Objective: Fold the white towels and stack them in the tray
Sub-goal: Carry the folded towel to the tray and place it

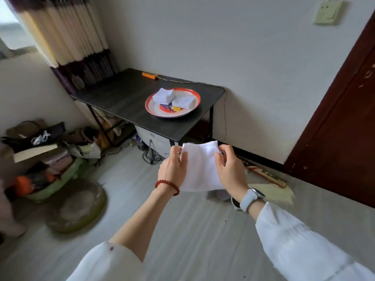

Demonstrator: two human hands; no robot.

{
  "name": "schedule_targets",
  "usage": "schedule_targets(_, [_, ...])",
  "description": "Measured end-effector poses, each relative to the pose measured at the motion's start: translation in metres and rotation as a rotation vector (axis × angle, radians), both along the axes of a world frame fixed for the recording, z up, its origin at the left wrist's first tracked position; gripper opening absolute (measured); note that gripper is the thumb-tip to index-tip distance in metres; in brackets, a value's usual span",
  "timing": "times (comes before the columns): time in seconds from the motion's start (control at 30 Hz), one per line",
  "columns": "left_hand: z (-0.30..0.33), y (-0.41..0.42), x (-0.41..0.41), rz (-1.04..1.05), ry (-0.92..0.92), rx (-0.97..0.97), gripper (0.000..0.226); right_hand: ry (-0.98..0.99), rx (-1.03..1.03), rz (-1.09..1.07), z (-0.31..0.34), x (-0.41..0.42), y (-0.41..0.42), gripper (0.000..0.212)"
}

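Both hands hold one towel point(199, 167) in mid-air, near the table's point(125, 102) front corner.
Left hand point(172, 169) and right hand point(229, 171) each pinch a top corner, fingers curled; towel hangs between them. Tray point(150, 110) sits on the table, well apart, holding two folded stacks point(164, 96).
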State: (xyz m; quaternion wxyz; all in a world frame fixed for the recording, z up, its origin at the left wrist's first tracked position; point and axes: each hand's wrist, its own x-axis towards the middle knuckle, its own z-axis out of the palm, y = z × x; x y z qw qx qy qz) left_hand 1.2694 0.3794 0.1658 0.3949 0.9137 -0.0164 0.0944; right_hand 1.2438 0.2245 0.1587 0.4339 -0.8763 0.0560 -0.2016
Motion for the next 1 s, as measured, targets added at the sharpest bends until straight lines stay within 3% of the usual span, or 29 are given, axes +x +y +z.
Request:
schedule_targets(0.43, [-0.014,0.121,0.359,-0.020,0.129,-0.019,0.024,0.122,0.053,0.039,-0.024,0.352,0.116,0.020])
schedule_targets(0.73, [-0.045,0.095,0.551,-0.214,0.272,0.002,0.026,0.215,0.022,-0.104,-0.067,0.532,0.098,0.021])
schedule_targets(1.0, [-0.085,0.062,0.716,-0.256,0.392,0.166,0.028,0.207,0.076,-0.224,-0.120,0.680,0.072,0.020])
